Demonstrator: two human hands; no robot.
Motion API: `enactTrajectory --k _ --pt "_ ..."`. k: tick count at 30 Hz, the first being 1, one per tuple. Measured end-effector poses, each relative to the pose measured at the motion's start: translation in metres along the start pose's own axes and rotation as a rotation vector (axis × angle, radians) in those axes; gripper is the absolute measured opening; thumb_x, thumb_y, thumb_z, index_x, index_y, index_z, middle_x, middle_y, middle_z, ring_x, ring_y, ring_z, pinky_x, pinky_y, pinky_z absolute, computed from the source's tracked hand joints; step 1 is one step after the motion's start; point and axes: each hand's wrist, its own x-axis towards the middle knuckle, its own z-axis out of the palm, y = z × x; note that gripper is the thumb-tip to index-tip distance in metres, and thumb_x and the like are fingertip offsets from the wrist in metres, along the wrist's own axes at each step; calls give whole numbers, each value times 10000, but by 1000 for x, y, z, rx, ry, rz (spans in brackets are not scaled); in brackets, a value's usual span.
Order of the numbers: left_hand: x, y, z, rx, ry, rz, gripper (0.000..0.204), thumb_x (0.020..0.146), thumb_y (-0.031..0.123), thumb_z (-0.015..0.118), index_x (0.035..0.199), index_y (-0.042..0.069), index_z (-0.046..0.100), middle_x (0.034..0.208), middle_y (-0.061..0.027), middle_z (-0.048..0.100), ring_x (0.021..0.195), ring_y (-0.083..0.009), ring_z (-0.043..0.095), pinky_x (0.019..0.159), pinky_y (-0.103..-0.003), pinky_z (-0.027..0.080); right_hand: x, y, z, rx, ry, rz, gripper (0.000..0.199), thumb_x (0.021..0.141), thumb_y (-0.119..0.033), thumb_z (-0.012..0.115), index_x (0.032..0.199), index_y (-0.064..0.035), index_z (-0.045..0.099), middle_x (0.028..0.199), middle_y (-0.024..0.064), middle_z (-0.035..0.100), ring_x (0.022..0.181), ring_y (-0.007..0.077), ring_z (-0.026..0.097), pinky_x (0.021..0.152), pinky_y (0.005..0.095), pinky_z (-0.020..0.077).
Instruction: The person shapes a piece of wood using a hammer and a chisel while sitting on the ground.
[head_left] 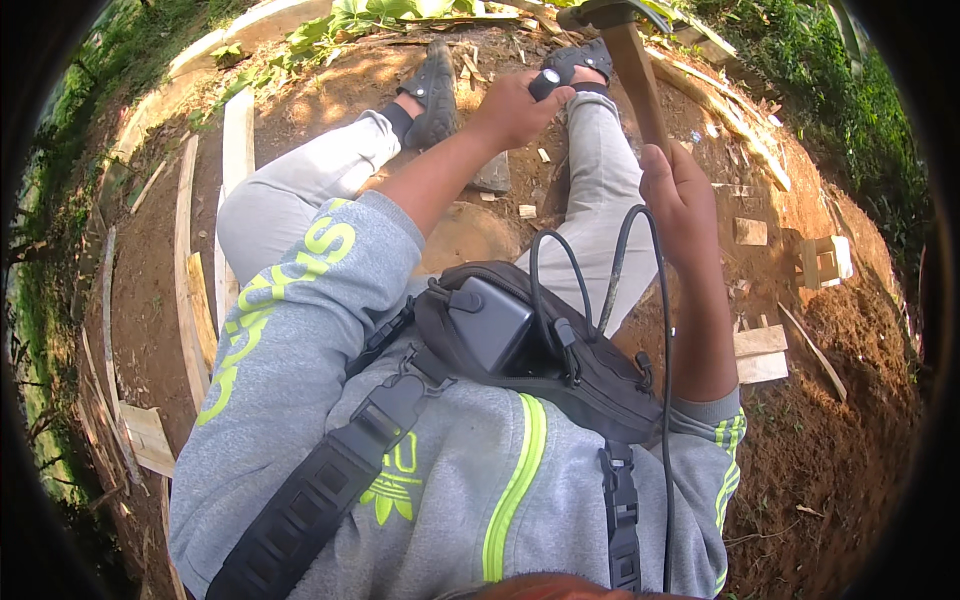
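My right hand is wrapped round the lower end of a hammer's wooden handle. The dark metal hammer head is raised at the top edge of the view. Farther left, my left hand is closed round a black-handled tool with a round pale end. The rest of that tool is hidden behind my fingers. The left hand sits between my two dark shoes, out ahead of my knees, and the hammer is apart from it. Beneath the left forearm lies a grey block on the ground.
My legs are spread over bare earth. Long wooden boards lie on the left, and wood offcuts are scattered on the right. A black bag with looping cables hangs at my waist. Plants grow around the edges.
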Motion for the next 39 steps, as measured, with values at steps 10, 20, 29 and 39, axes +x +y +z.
enactTrajectory --k 10,20,29,39 --pt "-1 -1 0 -27 7 -29 405 971 449 753 965 43 749 682 -53 667 627 -180 603 623 -372 494 -11 0 -1 -300 1 9 389 1083 -378 567 1008 0 620 726 140 597 676 270 579 662 414 468" --pt "-2 -4 4 21 12 -13 394 969 432 758 982 38 752 668 -55 650 628 -173 593 625 -368 489 -9 5 -2 -417 -43 4 395 1096 -393 549 997 -15 606 693 50 552 646 156 530 626 357 444" --pt "-6 0 3 -72 16 13 441 965 479 749 978 38 751 678 -54 661 629 -160 596 625 -358 494 -13 7 -3 -285 -26 -3 392 1086 -391 558 1045 -10 639 713 116 594 652 244 581 643 398 467" --pt "-5 -5 4 -33 -18 -8 447 957 484 760 966 38 739 649 -50 639 599 -172 583 601 -371 480 -10 7 6 -86 67 5 386 1078 -378 562 1030 -4 641 747 197 618 693 343 616 691 458 482"
